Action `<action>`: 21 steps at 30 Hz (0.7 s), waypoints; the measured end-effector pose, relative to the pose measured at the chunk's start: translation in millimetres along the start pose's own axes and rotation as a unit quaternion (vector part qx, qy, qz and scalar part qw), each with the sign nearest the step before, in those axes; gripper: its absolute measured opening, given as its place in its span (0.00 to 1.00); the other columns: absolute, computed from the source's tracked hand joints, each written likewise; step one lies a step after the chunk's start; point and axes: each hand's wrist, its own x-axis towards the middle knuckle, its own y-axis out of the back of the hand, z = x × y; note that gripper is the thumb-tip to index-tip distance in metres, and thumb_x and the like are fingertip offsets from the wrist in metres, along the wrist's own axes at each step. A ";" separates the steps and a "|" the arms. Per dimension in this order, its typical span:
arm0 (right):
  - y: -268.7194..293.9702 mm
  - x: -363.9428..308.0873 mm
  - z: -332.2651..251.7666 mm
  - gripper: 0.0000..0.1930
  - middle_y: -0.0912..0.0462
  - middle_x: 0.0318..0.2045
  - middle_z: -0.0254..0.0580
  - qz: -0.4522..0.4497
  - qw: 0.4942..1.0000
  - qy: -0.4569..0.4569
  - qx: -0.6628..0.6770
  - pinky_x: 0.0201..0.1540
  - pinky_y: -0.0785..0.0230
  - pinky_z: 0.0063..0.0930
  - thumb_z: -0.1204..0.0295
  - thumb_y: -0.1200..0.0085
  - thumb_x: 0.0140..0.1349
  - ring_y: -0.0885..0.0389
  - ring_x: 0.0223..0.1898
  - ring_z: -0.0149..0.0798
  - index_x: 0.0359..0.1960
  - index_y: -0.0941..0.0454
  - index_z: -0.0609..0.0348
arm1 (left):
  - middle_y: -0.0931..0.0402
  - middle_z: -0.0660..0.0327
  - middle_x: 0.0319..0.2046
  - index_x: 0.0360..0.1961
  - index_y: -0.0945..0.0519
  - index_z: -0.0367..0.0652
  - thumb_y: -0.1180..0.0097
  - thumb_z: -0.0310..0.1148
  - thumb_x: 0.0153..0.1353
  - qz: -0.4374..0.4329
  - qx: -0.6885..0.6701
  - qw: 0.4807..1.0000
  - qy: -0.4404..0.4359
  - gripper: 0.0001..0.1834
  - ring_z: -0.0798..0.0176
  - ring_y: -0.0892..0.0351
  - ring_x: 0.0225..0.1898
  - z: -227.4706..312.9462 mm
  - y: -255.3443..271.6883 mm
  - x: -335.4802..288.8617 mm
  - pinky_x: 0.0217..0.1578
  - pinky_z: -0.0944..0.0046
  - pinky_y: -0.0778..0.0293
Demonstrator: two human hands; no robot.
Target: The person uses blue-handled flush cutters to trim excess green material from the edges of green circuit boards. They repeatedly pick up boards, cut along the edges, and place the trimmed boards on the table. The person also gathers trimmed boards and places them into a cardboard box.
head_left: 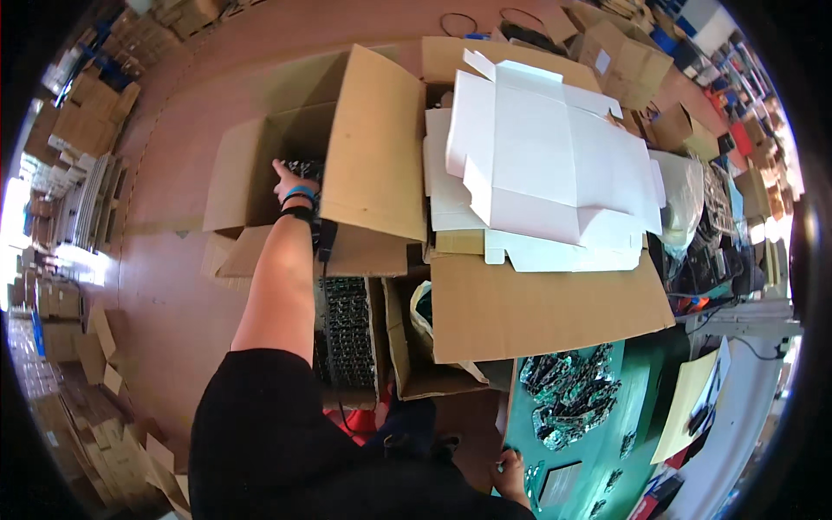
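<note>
My left hand, with a blue band and a black band at the wrist, reaches into an open cardboard box on the left. One finger stretches out from the others, and the hand is against dark, shiny pieces; the raised flap hides part of the box's inside. My right hand is low at the near edge of a green-topped table. Its fingers are curled round something small that I cannot make out. A heap of black and silvery pieces lies on the table beyond it.
Flattened white cartons lie on cardboard right of my left arm. Below stand a box packed with rows of dark parts and another box holding a pale bag. A dark cord hangs by my forearm. Stacked cartons stand far left.
</note>
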 end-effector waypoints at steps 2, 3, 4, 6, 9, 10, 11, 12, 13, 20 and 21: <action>-2.0 -1.0 -2.5 0.08 0.27 0.24 0.49 0.007 1.000 -0.021 0.012 0.33 0.35 0.48 0.75 0.44 0.45 0.28 0.32 0.55 0.24 0.32 0.55 | 0.43 0.37 0.61 0.69 0.66 0.70 0.27 0.38 0.41 -0.007 0.028 0.999 -0.027 0.65 0.38 0.32 0.59 -8.6 -6.2 10.8 0.57 0.46 0.32; -5.7 -0.6 6.2 0.08 0.28 0.24 0.46 0.009 1.000 -0.014 0.002 0.34 0.35 0.47 0.76 0.44 0.45 0.28 0.32 0.54 0.25 0.32 0.55 | 0.42 0.37 0.61 0.69 0.64 0.68 0.27 0.38 0.42 -0.004 0.058 0.997 -0.044 0.63 0.38 0.32 0.58 -17.5 -10.7 19.7 0.57 0.46 0.32; -10.2 0.9 18.4 0.09 0.29 0.25 0.44 0.011 1.000 -0.008 -0.008 0.34 0.36 0.45 0.77 0.44 0.45 0.29 0.32 0.52 0.26 0.32 0.55 | 0.41 0.37 0.60 0.68 0.62 0.66 0.28 0.38 0.42 -0.003 0.090 0.994 -0.059 0.61 0.38 0.31 0.58 -28.8 -12.9 28.9 0.57 0.46 0.31; -13.4 -6.8 13.8 0.10 0.29 0.26 0.43 0.028 0.999 -0.005 -0.018 0.35 0.37 0.45 0.77 0.45 0.45 0.30 0.33 0.52 0.28 0.33 0.55 | 0.39 0.37 0.58 0.67 0.58 0.63 0.29 0.39 0.43 -0.002 0.158 0.982 -0.103 0.57 0.39 0.30 0.57 -39.3 -23.3 41.6 0.56 0.47 0.31; -18.4 -6.2 12.8 0.09 0.27 0.28 0.47 0.041 0.997 -0.038 -0.057 0.38 0.36 0.49 0.75 0.45 0.46 0.29 0.36 0.57 0.30 0.32 0.56 | 0.37 0.37 0.56 0.64 0.53 0.57 0.30 0.39 0.45 0.001 0.231 0.960 -0.160 0.51 0.39 0.29 0.56 -41.8 -31.6 48.0 0.55 0.47 0.30; -17.8 -4.5 -0.1 0.08 0.27 0.29 0.49 0.053 0.995 -0.066 -0.057 0.38 0.35 0.50 0.75 0.46 0.47 0.29 0.37 0.59 0.30 0.31 0.56 | 0.36 0.37 0.56 0.64 0.51 0.55 0.31 0.39 0.46 0.002 0.248 0.952 -0.179 0.49 0.39 0.29 0.55 -38.3 -30.8 49.6 0.55 0.47 0.30; -14.4 -0.1 -11.2 0.08 0.27 0.31 0.51 0.065 0.992 -0.094 -0.057 0.39 0.35 0.51 0.74 0.46 0.47 0.29 0.38 0.60 0.30 0.30 0.56 | 0.35 0.37 0.55 0.63 0.49 0.53 0.31 0.39 0.46 0.002 0.263 0.945 -0.196 0.47 0.39 0.28 0.55 -34.9 -30.3 50.6 0.55 0.47 0.30; -6.7 0.7 -20.9 0.07 0.26 0.32 0.54 0.039 0.992 -0.111 -0.047 0.41 0.34 0.52 0.73 0.47 0.49 0.28 0.38 0.61 0.30 0.29 0.58 | 0.34 0.37 0.54 0.62 0.48 0.52 0.32 0.39 0.47 -0.004 0.276 0.938 -0.211 0.46 0.40 0.28 0.54 -34.0 -29.8 51.0 0.54 0.47 0.30; 0.8 1.8 -26.0 0.08 0.25 0.34 0.58 0.012 0.992 -0.120 -0.038 0.43 0.33 0.52 0.71 0.49 0.51 0.27 0.39 0.61 0.31 0.28 0.60 | 0.33 0.38 0.53 0.61 0.46 0.50 0.32 0.39 0.47 -0.007 0.287 0.932 -0.221 0.44 0.40 0.28 0.54 -35.3 -26.1 52.9 0.54 0.47 0.29; -1.2 4.3 -9.7 0.12 0.26 0.32 0.50 0.010 0.998 -0.062 -0.016 0.46 0.33 0.46 0.70 0.40 0.46 0.27 0.41 0.56 0.30 0.30 0.58 | 0.26 0.38 0.48 0.56 0.33 0.37 0.36 0.39 0.52 0.094 0.122 0.916 -0.370 0.33 0.41 0.25 0.51 -60.1 39.3 42.2 0.52 0.48 0.28; -4.8 2.6 -6.3 0.13 0.26 0.33 0.50 0.012 0.998 -0.062 -0.008 0.46 0.33 0.46 0.69 0.39 0.45 0.27 0.41 0.56 0.30 0.29 0.57 | 0.25 0.38 0.47 0.56 0.32 0.35 0.36 0.39 0.52 0.138 0.043 0.898 -0.415 0.32 0.41 0.24 0.51 -59.7 49.8 26.5 0.51 0.48 0.28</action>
